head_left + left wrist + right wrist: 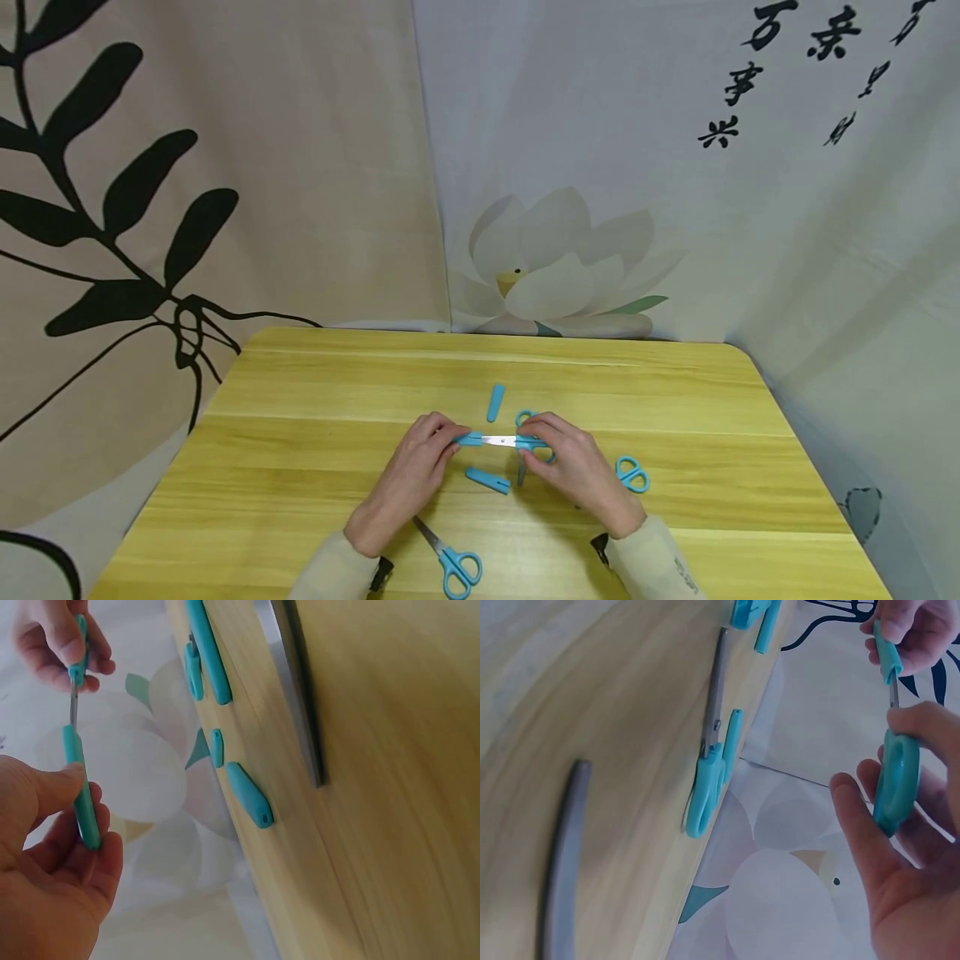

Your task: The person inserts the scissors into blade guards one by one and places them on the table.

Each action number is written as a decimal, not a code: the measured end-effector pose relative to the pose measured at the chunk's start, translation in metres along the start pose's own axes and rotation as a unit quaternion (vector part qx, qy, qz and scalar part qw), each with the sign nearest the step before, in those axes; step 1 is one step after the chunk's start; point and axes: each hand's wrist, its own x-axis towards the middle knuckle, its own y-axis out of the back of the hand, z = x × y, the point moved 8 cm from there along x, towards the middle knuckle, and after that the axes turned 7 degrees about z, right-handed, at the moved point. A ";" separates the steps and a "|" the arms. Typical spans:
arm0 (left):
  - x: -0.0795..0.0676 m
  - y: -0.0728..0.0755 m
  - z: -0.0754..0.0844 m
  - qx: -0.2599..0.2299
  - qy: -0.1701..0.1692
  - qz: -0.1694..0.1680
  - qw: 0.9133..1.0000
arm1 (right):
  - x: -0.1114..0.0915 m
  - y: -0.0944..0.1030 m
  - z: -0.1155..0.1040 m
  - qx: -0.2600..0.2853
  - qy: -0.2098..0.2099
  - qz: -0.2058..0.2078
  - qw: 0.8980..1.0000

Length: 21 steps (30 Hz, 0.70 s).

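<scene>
My left hand (408, 479) pinches a blue blade cover (84, 802) between thumb and fingers. My right hand (577, 467) grips the blue handles (897, 780) of a small pair of scissors. Their silver blades (498, 441) run level between the hands, the tip end hidden inside the cover and a stretch of bare metal showing. Behind the right hand lies a second pair of scissors on the table, its blade (521, 472) pointing toward me. One loose blue cover (487, 481) rests just below the held scissors, and another (496, 402) lies beyond them.
A third pair of scissors (459, 569) lies near the table's front edge, by the left wrist. To the right, more blue scissor handles (632, 475) show beside the right hand. The wooden table (315, 392) backs onto printed curtains (337, 167).
</scene>
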 end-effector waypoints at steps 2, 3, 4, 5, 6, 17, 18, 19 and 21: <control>0.000 -0.001 0.001 0.000 0.001 -0.002 1.000 | 0.001 -0.001 -0.001 0.002 -0.003 -0.004 1.000; 0.001 -0.001 0.001 0.000 0.002 -0.003 1.000 | 0.002 -0.001 -0.001 0.003 -0.005 -0.006 1.000; 0.001 -0.002 0.001 0.000 0.003 -0.003 1.000 | 0.002 -0.001 -0.001 0.001 -0.008 -0.009 1.000; 0.001 -0.002 0.001 0.000 0.004 -0.003 1.000 | 0.003 -0.002 -0.001 0.002 -0.010 -0.011 1.000; 0.001 -0.002 0.001 -0.001 0.006 -0.004 1.000 | 0.003 -0.002 -0.002 0.002 -0.012 -0.013 1.000; 0.002 -0.003 0.004 -0.017 0.007 -0.005 1.000 | 0.008 -0.001 -0.007 0.007 -0.003 -0.011 1.000; 0.002 -0.003 0.004 -0.019 0.006 -0.004 1.000 | 0.008 -0.002 -0.007 0.008 -0.002 -0.011 1.000; 0.003 -0.003 0.004 -0.022 0.006 -0.004 1.000 | 0.008 -0.002 -0.008 0.008 -0.001 -0.011 1.000; 0.003 -0.003 0.005 -0.033 0.007 -0.005 0.999 | 0.009 -0.001 -0.009 0.010 0.000 -0.010 1.000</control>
